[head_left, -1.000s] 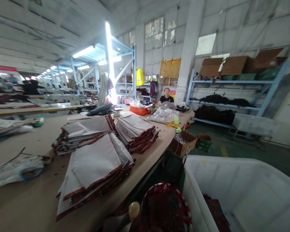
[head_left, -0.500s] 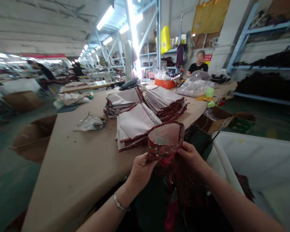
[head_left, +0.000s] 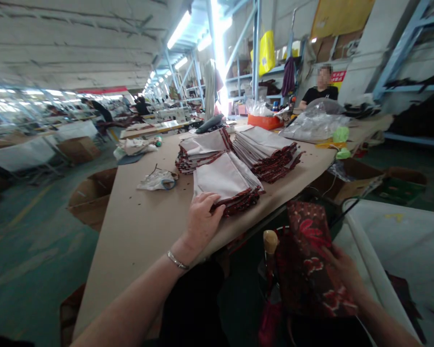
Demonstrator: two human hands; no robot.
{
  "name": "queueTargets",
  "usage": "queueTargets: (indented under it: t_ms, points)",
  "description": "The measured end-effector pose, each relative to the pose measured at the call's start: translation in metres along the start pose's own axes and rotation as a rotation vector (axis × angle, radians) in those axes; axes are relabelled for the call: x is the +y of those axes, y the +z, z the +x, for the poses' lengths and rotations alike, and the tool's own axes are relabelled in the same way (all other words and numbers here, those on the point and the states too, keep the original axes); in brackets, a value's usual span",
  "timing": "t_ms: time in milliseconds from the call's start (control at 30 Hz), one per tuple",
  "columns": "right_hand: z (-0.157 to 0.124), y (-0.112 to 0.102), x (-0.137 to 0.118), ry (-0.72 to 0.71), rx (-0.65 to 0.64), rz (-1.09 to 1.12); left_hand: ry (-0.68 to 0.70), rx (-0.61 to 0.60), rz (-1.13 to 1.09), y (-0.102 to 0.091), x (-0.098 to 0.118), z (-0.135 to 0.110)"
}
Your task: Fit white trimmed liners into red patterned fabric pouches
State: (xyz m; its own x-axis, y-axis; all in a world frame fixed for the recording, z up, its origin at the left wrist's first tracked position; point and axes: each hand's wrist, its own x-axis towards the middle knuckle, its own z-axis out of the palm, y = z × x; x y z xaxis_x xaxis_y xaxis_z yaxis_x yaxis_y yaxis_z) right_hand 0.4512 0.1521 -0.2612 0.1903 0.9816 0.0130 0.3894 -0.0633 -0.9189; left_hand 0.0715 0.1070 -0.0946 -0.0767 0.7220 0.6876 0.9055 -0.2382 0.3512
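My left hand (head_left: 202,217) is at the near corner of a stack of folded fabric pieces (head_left: 220,178), its bent fingers and thumb closed on the corner. The pieces show pale lining with dark red patterned edges. Low on the right, my right hand (head_left: 342,267) is against a dark red floral fabric piece (head_left: 313,246), gripping its right side; some fingertips are hidden and blurred. Left of that fabric stands a rounded wooden knob (head_left: 271,241). Behind the near stack lie two more stacks, one at the left (head_left: 202,147) and one at the right (head_left: 267,149).
A brown-covered table (head_left: 141,241) carries the stacks and a crumpled white cloth (head_left: 159,179). Toward the back are an orange tray (head_left: 264,121) and clear plastic bags (head_left: 314,120). A white bin (head_left: 401,226) stands right, a cardboard box (head_left: 94,197) left. A person (head_left: 320,94) sits behind.
The patterned piece held between both hands is no longer there. My left hand has moved to the near stack's corner; my right hand has gone down and right to floral fabric. The view has turned left.
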Motion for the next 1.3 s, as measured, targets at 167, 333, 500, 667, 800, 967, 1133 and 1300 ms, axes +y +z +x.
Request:
queueTargets:
  t_ms: [167, 333, 500, 667, 800, 967, 1133, 1300]
  points:
    - [-0.021, 0.02, 0.07, 0.177, -0.029, -0.133, 0.047, -0.05, 0.114, 0.014, 0.0, 0.01]
    - [-0.003, 0.031, -0.037, -0.139, -0.05, -0.032, -0.01, -0.06, 0.101, 0.006, 0.0, 0.023]
    - [-0.017, 0.055, -0.228, -0.983, -0.1, -0.093, 0.03, -0.004, 0.121, -0.015, 0.01, 0.041]
    - [-0.023, 0.099, -0.316, -1.171, -0.267, -0.6, 0.09, -0.024, 0.18, -0.032, 0.019, 0.047]
    - [-0.01, 0.111, -0.323, -0.998, -0.318, -0.797, 0.106, -0.053, 0.236, -0.039, 0.007, 0.037]
    - [0.003, 0.097, -0.317, -0.945, -0.202, -0.868, -0.13, -0.052, 0.193, -0.032, -0.016, 0.037]
    - [0.003, 0.1, -0.312, -1.017, -0.151, -0.763, -0.714, 0.051, -0.434, -0.042, 0.014, 0.055]
    - [-0.006, 0.109, -0.317, -1.069, -0.188, -0.542, -0.77, 0.4, -1.07, -0.064, 0.044, 0.063]
